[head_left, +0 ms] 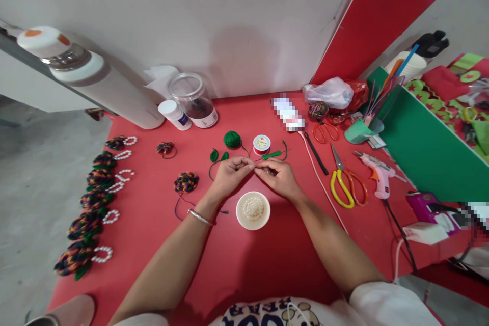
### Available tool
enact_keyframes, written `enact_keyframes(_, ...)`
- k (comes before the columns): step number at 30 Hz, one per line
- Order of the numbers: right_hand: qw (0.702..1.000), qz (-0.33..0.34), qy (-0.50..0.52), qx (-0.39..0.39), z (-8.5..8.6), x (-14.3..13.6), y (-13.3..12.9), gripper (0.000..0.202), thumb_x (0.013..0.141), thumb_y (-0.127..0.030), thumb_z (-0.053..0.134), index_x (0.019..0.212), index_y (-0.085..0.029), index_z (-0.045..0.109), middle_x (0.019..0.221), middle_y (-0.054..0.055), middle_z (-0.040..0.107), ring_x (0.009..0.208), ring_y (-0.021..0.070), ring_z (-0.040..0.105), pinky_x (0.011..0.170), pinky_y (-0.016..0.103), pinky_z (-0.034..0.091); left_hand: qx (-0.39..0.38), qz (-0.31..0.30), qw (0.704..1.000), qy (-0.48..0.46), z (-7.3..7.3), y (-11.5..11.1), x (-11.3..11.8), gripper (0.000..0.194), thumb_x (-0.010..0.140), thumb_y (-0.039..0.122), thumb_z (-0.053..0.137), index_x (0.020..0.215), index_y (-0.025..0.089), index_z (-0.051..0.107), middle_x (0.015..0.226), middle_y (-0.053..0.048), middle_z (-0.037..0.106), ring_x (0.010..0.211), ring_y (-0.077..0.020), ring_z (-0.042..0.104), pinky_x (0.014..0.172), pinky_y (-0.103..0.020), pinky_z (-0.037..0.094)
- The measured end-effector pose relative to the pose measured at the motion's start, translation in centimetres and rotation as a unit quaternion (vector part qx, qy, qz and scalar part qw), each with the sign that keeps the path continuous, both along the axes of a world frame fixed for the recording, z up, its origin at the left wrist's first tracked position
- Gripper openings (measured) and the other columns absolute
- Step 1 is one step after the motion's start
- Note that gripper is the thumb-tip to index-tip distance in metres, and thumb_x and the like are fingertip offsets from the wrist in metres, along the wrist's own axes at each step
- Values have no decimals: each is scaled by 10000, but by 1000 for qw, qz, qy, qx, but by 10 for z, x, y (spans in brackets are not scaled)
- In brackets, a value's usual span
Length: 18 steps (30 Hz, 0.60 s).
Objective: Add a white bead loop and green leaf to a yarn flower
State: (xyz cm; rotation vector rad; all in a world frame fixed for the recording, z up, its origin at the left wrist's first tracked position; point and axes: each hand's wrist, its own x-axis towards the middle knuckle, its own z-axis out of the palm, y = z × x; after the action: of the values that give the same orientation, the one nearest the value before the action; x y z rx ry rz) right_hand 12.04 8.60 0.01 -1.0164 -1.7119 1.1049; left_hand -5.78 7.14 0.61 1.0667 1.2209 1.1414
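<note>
Meeting above the red table (145,214), the left hand (235,172) and right hand (279,177) each have thumb and forefinger pinched together, tip almost to tip; what they pinch is too small to tell, though a thin line shows by the fingertips. Just below them, between the forearms, stands the white bowl (253,226) with pearly beads (253,208) in it. Just beyond the hands are the spool (262,143), a green hook (272,155) and a ball of green yarn (232,139), with two small green leaves (214,155) near the left hand. A multicoloured rosette (186,182) lies left of that hand, its yarn tail trailing toward the wrist. Down the table's left edge runs a column of knitted pieces (86,225) beside white bead loops (111,216). Scissors (340,183) and a pink glue gun (382,175) lie to the right.
</note>
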Motion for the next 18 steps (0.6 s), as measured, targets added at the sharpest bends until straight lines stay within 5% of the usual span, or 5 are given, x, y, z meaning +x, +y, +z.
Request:
enact_keyframes(6,1000,-2,-12,-4,-5,1,0,120,858,-282,681,873,-190,757,698,3,629,576,108,503,538,231,402,98,3,990,99,-4,0,-1,217,803,371,729,761,158,727,788,-63,688,739,-167,623,700,-297,507)
enact_keyframes(10,1000,-8,-6,-5,-6,0,1,129,852,-285,680,877,-188,761,757,25,683,593,115,527,557,236,422,247,84,935,239,0,-1,-5,85,803,213,665,813,183,745,1167,-113,639,1071,-244,604,907,-402,513)
enact_keyframes(13,1000,-9,-3,-5,-4,0,1,137,848,-287,680,880,-183,763,792,39,711,602,119,541,576,242,440,304,108,910,259,3,-4,-6,202,766,132,611,913,195,735,1246,-111,596,1183,-272,562,982,-461,498)
enact_keyframes(15,1000,-10,-5,-3,-3,-1,1,133,844,-282,679,863,-178,760,772,38,707,594,118,536,576,241,439,288,56,932,214,4,-6,-3,236,753,130,604,949,193,720,1252,-117,582,1166,-271,578,911,-429,546)
enact_keyframes(18,1000,-10,-10,3,-4,-1,1,117,834,-265,678,847,-179,757,762,35,703,595,119,535,575,239,434,173,-49,980,82,2,-7,3,272,764,175,630,1033,186,668,1124,-108,625,878,-195,652,646,-305,574)
